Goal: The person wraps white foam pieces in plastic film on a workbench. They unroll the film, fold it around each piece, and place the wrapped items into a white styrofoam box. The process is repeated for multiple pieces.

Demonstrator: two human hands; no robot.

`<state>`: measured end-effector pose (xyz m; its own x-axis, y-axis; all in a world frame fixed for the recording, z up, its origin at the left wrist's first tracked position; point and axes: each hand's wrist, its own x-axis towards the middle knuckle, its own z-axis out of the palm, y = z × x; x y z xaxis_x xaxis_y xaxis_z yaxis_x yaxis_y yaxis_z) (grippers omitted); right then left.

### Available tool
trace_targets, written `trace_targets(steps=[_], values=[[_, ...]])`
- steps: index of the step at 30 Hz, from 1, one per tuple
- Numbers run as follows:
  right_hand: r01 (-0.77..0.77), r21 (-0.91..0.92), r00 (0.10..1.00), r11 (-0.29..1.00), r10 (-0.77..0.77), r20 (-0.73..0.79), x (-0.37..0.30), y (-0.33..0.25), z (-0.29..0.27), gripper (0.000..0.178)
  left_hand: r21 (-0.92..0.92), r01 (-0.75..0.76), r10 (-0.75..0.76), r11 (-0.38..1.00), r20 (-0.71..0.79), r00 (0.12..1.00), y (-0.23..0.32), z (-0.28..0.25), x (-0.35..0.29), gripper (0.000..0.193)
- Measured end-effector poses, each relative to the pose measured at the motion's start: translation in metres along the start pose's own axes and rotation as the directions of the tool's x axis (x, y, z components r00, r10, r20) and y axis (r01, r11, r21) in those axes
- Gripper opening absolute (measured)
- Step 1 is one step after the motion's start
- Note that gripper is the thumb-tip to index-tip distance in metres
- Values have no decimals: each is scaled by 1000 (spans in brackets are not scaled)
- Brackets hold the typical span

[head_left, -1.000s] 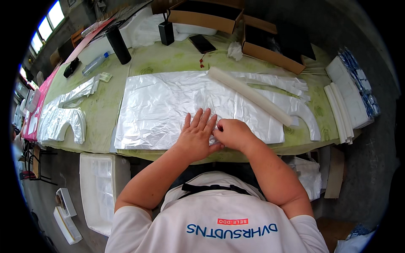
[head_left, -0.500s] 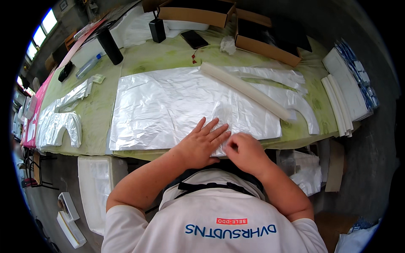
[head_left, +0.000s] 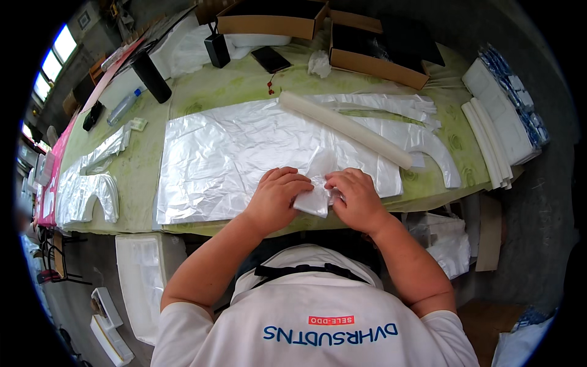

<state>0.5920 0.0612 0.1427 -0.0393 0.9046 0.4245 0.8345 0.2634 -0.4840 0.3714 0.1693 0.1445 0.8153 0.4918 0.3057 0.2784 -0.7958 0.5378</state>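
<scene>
Softly does it: thin, slick plastic w/ both hands on it

L hand (head_left: 278, 199) and R hand (head_left: 356, 199) are close together at the near edge of the table (head_left: 140, 177), w/ a piece of folded plastic (head_left: 313, 203) between them. L fingers are bunched, grasping its left side; L thumb's hidden. R fingers & thumb curl in on its right side, gripping too, tho exact contact is partly covered. Piece sits over the front part of the plastic sheets (head_left: 214, 165), a loose bit reaching past the fingers.

Prob. v. light & limp, no stiffness of its own, slippery film-on-film. Should crease easily; might stretch or tear if yanked. Best hold, I'd say: thumb-&-finger pinch on both side edges, layers trapped, b/c loose ones could slide or spring open.

Just beyond, a long pale tube (head_left: 345, 129) lies slantwise on the sheets; looks stiffer, so prob. best taken mid-length, else it could roll. Farther back: a dark phone (head_left: 271, 59), flat, then an open cardboard box (head_left: 379, 66).
</scene>
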Motion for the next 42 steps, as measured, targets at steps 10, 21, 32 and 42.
trace_targets(steps=[10, 21, 32, 42], values=[[-37, 3, 999, 999, 37, -26, -5, 7, 5, 16, 103, 165, -163, 981, -28, 986, 26, -1, 5, 24], [-169, -230, 984, 958, 177, 16, 13, 3, 12, 23, -48, 306, -310, 951, -180, 934, 5, 17, 11, 50], [-326, -218, 924, 920, 358, 132, 30, -8, 6, 37, 375, 138, -182, 917, 85, 980, 13, 22, 17, 68], [-314, -213, 868, 925, 371, 329, 48, 1, -4, 57, -638, 478, -364, 604, 313, 877, 45, 26, -66, 45]])
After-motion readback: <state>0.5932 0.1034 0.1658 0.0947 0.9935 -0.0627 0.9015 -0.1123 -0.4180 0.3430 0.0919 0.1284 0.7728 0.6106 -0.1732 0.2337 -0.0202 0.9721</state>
